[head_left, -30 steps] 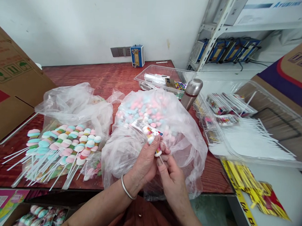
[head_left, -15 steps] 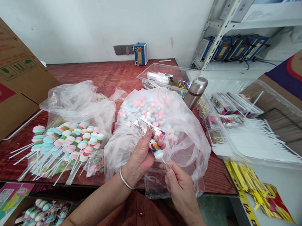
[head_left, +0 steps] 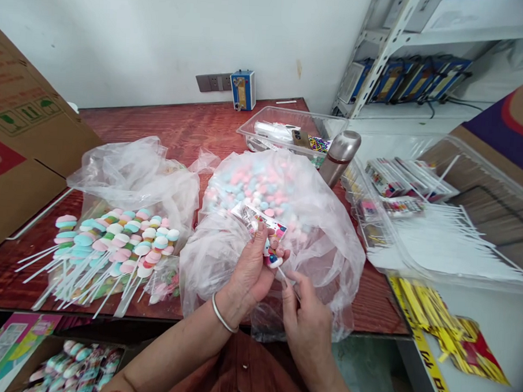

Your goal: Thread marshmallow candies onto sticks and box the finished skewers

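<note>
My left hand (head_left: 255, 268) is closed around a small printed plastic wrapper (head_left: 266, 222) with a marshmallow pop (head_left: 275, 261) inside it. Only the pop's lower end shows, and its white stick (head_left: 281, 272) points down to the right. Thumb and fingers of my right hand (head_left: 306, 316) pinch that stick from below. Behind both hands, a big clear bag (head_left: 329, 239) holds loose pink, blue and white marshmallows (head_left: 255, 187). To the left lies a pile of finished-looking marshmallow skewers (head_left: 121, 236) on white sticks, partly over another clear bag (head_left: 133, 161).
A steel flask (head_left: 340, 158) stands behind the bag, near a clear tray (head_left: 258, 116) holding a phone. On the right, a clear bin (head_left: 403, 266) holds white sticks and stacked wrappers. Yellow ties (head_left: 433, 316) lie in front. A cardboard box (head_left: 31, 116) borders the left.
The pop has gone further into the wrapper, which now covers most of it. My right hand has moved slightly, its fingers still on the stick.
</note>
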Demonstrator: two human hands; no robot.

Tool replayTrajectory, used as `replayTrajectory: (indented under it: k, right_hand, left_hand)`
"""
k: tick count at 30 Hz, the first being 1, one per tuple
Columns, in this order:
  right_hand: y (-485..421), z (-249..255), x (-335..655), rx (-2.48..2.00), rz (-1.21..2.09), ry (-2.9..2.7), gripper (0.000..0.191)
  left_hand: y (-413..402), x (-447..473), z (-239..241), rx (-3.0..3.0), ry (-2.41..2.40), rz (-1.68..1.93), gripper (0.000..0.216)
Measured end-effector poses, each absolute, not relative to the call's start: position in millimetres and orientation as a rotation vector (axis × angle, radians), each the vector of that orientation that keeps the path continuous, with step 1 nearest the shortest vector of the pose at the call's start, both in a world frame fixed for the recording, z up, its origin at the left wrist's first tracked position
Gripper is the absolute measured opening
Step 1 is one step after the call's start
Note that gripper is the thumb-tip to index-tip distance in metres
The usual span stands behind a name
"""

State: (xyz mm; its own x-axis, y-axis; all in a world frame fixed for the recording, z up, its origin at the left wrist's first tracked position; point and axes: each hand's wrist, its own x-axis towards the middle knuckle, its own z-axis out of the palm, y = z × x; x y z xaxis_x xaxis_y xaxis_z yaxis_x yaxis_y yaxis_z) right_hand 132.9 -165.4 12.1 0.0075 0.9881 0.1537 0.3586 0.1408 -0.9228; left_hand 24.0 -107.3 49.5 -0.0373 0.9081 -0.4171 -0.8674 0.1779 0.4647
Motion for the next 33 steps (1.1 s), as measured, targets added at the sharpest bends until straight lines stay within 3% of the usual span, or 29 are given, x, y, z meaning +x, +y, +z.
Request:
replayTrajectory:
  k: [3, 6, 10, 16, 22, 25, 30, 33]
  right_hand:
    - [-165, 10, 139, -1.356, 0.573, -1.701, 0.028]
    - [-164, 15, 144, -1.288, 1.099, -1.529, 0.031]
    - [-163, 25, 143, -0.987, 1.892, -0.853, 0.032]
    - [-165, 31, 135, -0.8, 2.055, -0.544, 0.028]
    - [-166, 27, 140, -0.973, 1.864, -0.702, 0.033]
    - [-166, 25, 146, -1.105, 1.682, -1.067, 0.034]
    - [-163, 23, 152, -1.191, 0.382, -1.899, 0.016]
    - [-162, 19, 151, -1.075, -0.055, -2.063, 0.013]
  left_hand:
    - [-105, 18, 53, 0.088, 0.683, 1.404, 0.036]
    - [-103, 12, 56, 0.123, 0.659, 1.413, 0.028]
    - [-103, 10, 55, 0.119, 0.561, 1.39, 0.023]
    - [-105, 18, 58, 0.037, 0.53, 1.367, 0.034]
    - [-109, 14, 67, 0.2, 0.547, 1.353, 0.025]
    - [-109, 14, 66, 0.23, 0.61, 1.365, 0.018]
    - [-105, 15, 61, 0.058, 0.75, 1.299, 0.028]
    - [-105, 14, 60, 0.002, 0.758, 1.225, 0.031]
